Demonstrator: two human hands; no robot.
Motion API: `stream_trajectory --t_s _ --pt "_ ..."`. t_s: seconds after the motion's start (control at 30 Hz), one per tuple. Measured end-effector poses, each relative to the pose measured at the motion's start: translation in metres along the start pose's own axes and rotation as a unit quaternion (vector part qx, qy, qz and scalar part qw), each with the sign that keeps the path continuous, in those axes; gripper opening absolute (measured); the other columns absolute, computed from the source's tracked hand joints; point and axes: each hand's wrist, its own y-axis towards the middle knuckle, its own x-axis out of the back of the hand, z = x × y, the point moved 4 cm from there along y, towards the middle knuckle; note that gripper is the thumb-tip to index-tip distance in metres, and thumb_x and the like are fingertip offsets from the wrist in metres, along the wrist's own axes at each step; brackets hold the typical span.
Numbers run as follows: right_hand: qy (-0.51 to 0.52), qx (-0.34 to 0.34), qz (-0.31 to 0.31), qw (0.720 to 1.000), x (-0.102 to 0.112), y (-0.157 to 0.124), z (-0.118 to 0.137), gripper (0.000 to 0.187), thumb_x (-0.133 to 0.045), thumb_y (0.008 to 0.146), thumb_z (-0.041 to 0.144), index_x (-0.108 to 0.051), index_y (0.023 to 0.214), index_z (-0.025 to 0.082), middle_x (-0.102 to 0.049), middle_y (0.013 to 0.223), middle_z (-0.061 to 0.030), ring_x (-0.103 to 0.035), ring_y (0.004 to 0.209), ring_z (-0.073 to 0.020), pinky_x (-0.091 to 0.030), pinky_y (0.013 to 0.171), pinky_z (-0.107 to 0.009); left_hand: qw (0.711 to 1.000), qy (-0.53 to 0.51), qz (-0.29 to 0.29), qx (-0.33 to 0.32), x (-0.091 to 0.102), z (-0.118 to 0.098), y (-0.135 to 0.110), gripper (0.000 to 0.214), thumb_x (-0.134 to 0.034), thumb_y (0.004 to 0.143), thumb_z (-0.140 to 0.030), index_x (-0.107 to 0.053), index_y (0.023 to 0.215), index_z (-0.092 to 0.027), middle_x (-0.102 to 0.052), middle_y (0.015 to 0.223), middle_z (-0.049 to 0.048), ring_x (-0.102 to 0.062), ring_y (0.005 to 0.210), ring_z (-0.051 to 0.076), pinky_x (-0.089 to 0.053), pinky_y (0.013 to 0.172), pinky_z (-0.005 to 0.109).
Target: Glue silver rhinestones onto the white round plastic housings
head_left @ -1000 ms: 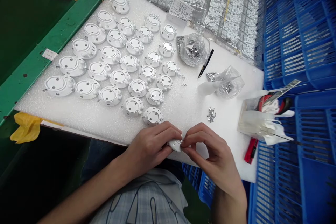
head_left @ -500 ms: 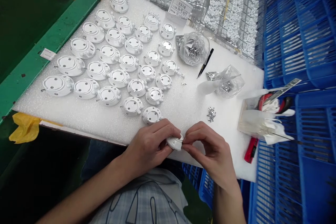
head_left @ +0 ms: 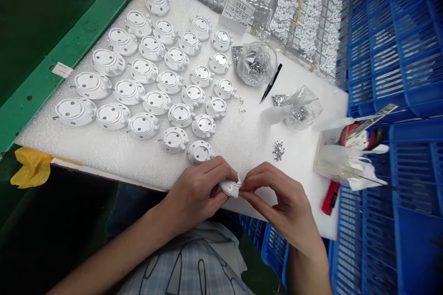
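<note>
L hand (head_left: 195, 196) holds white round pc (head_left: 229, 188) | R hand (head_left: 282, 205) pinches its rim | foam sheet (head_left: 249, 147) just behind

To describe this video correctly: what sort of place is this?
Probably a small-parts assembly workshop: rows of round white plastic housings on a white foam sheet, clear plastic bags of small silver parts, and blue plastic crates.

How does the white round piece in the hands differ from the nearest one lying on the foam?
The held piece is pinched between the left hand and right hand, and tilted; the nearest piece lies flat on the white foam sheet. The held piece's face is mostly hidden, while the lying piece shows a shiny round centre. Both are white and rounded.
</note>
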Motion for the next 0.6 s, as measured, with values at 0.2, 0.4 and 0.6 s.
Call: stream_trajectory --t_s 0.2,0.4,0.6 --pt "-0.102 0.057 -0.031 0.993 -0.008 -0.01 0.002 0.023 -0.064 0.093 0.008 -0.064 0.108 0.025 -0.067 0.094 -0.0027 -0.065 0.082 -0.0147 -0.055 0.068 -0.027 1.0 -0.008 -0.023 -0.002 -0.001 0.003 -0.001 0.023 -0.057 0.085 0.001 -0.061 0.097 -0.019 -0.07 0.09 0.0012 -0.06 0.066 0.01 -0.042 0.052 0.018" --pt "-0.035 0.029 -0.022 0.999 -0.015 -0.012 -0.01 0.015 -0.056 0.097 0.012 -0.058 0.103 0.025 -0.06 0.091 -0.0004 -0.06 0.081 -0.0132 -0.051 0.069 -0.025 1.0 -0.021 -0.015 0.0 -0.002 0.004 -0.001 0.021 -0.058 0.086 0.0 -0.063 0.095 -0.019 -0.069 0.088 0.0011 -0.059 0.065 0.01 -0.042 0.052 0.018" --pt "0.073 -0.01 0.002 0.997 -0.013 -0.009 -0.022 0.007 -0.056 0.1 0.019 -0.06 0.098 0.024 -0.058 0.09 -0.0018 -0.057 0.081 -0.0153 -0.049 0.069 -0.028 1.0 -0.023 -0.003 -0.006 -0.003 0.004 -0.001 0.02 -0.058 0.088 -0.001 -0.064 0.095 -0.018 -0.067 0.085 0.0004 -0.06 0.066 0.011 -0.042 0.053 0.019"
